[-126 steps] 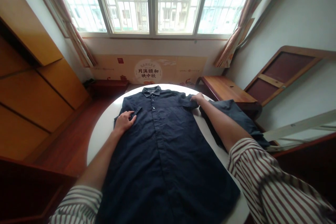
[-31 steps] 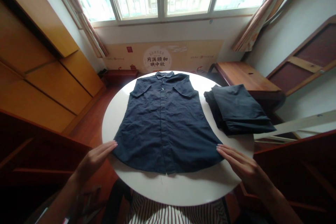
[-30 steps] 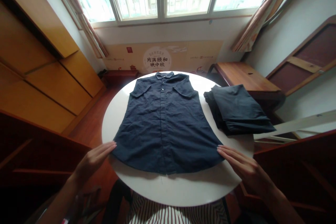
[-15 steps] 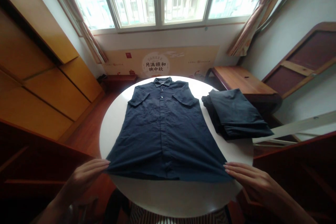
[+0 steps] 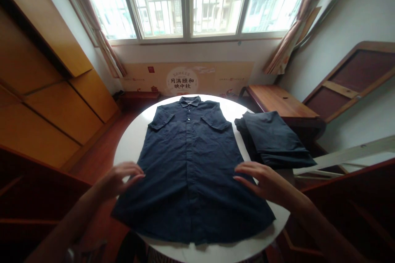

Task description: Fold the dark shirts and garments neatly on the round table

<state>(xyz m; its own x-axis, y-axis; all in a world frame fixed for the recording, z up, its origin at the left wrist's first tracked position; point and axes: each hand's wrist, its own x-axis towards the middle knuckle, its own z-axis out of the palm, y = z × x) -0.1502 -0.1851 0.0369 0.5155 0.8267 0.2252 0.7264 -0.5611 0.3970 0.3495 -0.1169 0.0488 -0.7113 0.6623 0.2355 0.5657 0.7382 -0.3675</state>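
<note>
A dark navy short-sleeved shirt [image 5: 188, 164] lies spread front side up on a round white table [image 5: 126, 144], its collar at the far edge and its hem close to me. My left hand [image 5: 125, 176] is over the shirt's left side edge, thumb and fingers apart. Across from it, my right hand [image 5: 254, 176] is at the right side edge, also with thumb and fingers parted. Neither hand grips the cloth; whether the fingertips touch it, I cannot tell. Both lower hem corners lie free of my hands.
Folded dark cloth [image 5: 277, 139] sits at the table's right edge. Behind it stands a wooden desk [image 5: 284, 100]. Wooden cabinets [image 5: 61, 107] line the left, and a banner [image 5: 212, 78] hangs under the window [image 5: 212, 4].
Both hands have let go of the hem corners and moved up and inward along the shirt's sides. The hem, stretched before, now lies lower and loosely curved over the table's near part.
</note>
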